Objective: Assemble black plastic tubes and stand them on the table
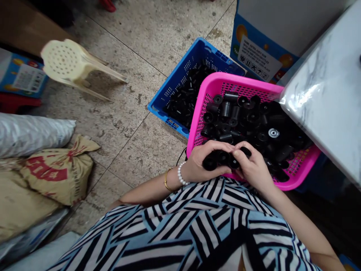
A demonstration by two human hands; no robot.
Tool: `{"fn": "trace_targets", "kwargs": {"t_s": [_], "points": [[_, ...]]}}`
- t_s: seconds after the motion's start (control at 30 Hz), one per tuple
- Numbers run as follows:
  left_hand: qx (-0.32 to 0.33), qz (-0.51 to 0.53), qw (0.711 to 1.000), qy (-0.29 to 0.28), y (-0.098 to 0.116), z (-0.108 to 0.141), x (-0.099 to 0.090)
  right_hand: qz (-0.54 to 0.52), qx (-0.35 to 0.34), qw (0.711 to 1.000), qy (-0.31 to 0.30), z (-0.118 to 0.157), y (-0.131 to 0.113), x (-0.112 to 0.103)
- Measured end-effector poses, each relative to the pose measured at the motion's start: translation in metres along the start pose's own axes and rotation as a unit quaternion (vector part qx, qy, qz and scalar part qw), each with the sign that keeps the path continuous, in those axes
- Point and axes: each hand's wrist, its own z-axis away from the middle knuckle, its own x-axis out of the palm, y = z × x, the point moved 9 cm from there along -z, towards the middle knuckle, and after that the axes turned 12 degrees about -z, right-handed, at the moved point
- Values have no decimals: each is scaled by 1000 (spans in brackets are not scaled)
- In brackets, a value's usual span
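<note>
In the head view, several black cylindrical plastic parts [210,162] lie in my left hand [199,162], whose fingers curl round them. My right hand [252,165] pinches another black cylindrical part [246,151] close against the left fingertips. Both hands are over the near rim of a pink perforated basket [200,109]. Inside it is a heap of similar black cylinders [226,109], some on their sides and some end up. A part with a silvery round end [273,133] shows among them. The fingers hide part of what I hold.
Beyond the pink basket, a blue crate [160,98] holds small black pieces. A glossy marbled white surface [324,86] overhangs the basket's right side. Printed cartons [259,56] stand behind. At left are a cream plastic stool [63,60] and a tied sack [60,169] on the floor.
</note>
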Motion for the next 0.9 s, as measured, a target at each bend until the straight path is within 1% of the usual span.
{"fn": "trace_targets", "kwargs": {"t_s": [0.07, 0.17, 0.23, 0.37, 0.43, 0.5, 0.53, 0.6, 0.63, 0.67, 0.7, 0.8, 0.9], "points": [[-27, -15, 999, 8, -2, 0, 0, -10, -16, 1000, 24, -1, 1, 1], [-57, -26, 998, 29, -5, 1, -1, -34, -32, 999, 14, 0, 4, 4], [-64, -22, 997, 42, -7, 2, -2, -56, -50, 997, -4, 0, 4, 4], [-84, 3, 995, 57, -14, 4, -4, -123, -66, 987, -78, 5, 3, 5], [-82, 29, 994, 68, -15, 2, -7, -109, -92, 985, -95, 9, -5, 2], [-73, 62, 993, 73, -13, 0, -10, -14, -172, 982, -73, 16, -23, -6], [-70, 76, 992, 68, -12, -2, -10, 53, -226, 971, -47, 20, -35, -10], [-71, 85, 993, 47, -10, -3, -8, 174, -327, 929, 18, 33, -57, -17], [-75, 79, 993, 35, -10, -3, -6, 209, -359, 909, 43, 38, -65, -19], [-79, 70, 994, 25, -10, -2, -5, 219, -375, 899, 59, 42, -69, -21], [-82, 61, 995, 18, -11, -1, -4, 212, -379, 898, 66, 44, -70, -22], [-87, 45, 995, 12, -13, 1, -2, 155, -357, 919, 54, 44, -65, -22], [-83, 40, 996, 15, -14, 0, -3, 91, -351, 929, 74, 43, -57, -27]]}}
